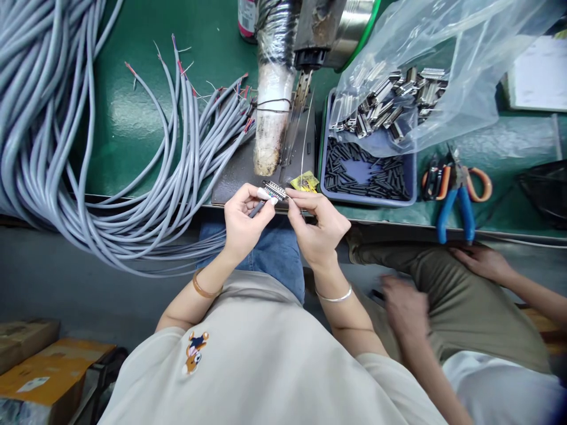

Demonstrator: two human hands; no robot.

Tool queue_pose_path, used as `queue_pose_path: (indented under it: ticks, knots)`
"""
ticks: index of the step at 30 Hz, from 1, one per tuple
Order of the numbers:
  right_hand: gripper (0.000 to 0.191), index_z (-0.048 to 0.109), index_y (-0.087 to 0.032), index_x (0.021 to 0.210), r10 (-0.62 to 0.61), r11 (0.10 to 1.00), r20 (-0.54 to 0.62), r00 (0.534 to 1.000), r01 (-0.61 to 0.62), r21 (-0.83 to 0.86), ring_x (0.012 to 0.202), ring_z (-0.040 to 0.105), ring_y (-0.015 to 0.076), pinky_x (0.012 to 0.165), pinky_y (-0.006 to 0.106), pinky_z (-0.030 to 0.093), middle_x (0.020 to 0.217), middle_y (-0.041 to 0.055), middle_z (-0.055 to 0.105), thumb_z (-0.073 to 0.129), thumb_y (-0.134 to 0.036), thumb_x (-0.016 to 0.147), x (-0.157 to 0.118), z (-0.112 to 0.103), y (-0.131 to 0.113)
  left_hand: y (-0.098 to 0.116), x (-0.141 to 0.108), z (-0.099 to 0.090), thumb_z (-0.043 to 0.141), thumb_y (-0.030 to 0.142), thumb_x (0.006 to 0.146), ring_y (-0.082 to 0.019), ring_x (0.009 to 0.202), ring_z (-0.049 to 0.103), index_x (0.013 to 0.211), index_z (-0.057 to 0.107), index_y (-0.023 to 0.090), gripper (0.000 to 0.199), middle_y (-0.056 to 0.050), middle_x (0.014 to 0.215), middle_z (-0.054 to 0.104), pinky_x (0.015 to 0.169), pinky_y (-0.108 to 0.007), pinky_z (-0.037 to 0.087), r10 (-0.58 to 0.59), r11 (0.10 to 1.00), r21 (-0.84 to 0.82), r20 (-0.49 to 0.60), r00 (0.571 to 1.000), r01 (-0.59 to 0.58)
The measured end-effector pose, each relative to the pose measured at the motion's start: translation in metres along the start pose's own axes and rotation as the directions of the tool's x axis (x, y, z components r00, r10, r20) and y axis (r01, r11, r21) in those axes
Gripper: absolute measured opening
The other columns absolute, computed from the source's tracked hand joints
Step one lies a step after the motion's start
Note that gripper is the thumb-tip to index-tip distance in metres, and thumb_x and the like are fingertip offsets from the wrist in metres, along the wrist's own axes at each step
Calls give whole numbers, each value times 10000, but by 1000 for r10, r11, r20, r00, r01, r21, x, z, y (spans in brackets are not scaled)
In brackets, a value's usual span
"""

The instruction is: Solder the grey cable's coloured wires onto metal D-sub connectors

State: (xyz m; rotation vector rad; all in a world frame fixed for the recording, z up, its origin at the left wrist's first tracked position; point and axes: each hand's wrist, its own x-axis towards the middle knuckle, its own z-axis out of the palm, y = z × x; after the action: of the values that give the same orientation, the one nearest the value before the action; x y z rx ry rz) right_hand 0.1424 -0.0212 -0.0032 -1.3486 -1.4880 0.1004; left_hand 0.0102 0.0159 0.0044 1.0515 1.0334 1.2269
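Between my hands, at the table's front edge, is a small multi-pin cable connector (275, 189) with coloured wires at its pins. My left hand (244, 217) is closed on it, with white covers on the fingertips and a piece of grey cable (257, 208) running into the palm. At the connector's right end, my right hand (316, 221) pinches with thumb and forefinger; whether it grips the connector or something tiny there is hidden. Just beyond stands a soldering iron (303, 94) on a holder beside a wrapped tube (271, 118). A thin solder wire (306, 130) hangs down near my right fingers.
Grey cables (177, 153) with stripped ends fill the left. To the right, a blue tray (413, 177) holds black sleeves (354, 180) and a plastic bag of metal connectors (394, 97). Blue-handled pliers (456, 200) overhang the edge. A co-worker's blurred hand (405, 310) is close on my right.
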Motion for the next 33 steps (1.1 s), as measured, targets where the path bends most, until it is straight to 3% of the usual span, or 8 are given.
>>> queue_pose_path:
  ticks: [12, 25, 33]
  knots:
    - [105, 601, -225, 879, 105, 977, 64, 992, -115, 181, 947, 798, 179, 789, 273, 665, 1083, 50, 814, 669, -158, 922, 10, -1, 5, -1, 11, 1, 826, 233, 758, -55, 624, 602, 766, 616, 172, 219, 30, 738, 652, 616, -152, 502, 54, 998, -11, -21, 998, -54]
    - [95, 668, -217, 869, -12, 995, 31, 999, 9, 94, 931, 798, 200, 825, 342, 669, 1029, 48, 817, 706, -138, 903, 24, 0, 2, 5, 14, 4, 834, 244, 775, -49, 622, 600, 782, 620, 176, 225, 40, 718, 646, 627, -141, 500, 126, 992, 10, -44, 991, -126]
    - [108, 671, -214, 872, -34, 997, 59, 998, 30, 65, 913, 792, 187, 826, 315, 651, 1008, 44, 813, 713, -116, 891, 23, -2, 2, 3, 15, 2, 838, 239, 745, -50, 619, 611, 766, 626, 172, 223, 35, 723, 643, 631, -145, 516, 51, 999, -14, -20, 998, -52]
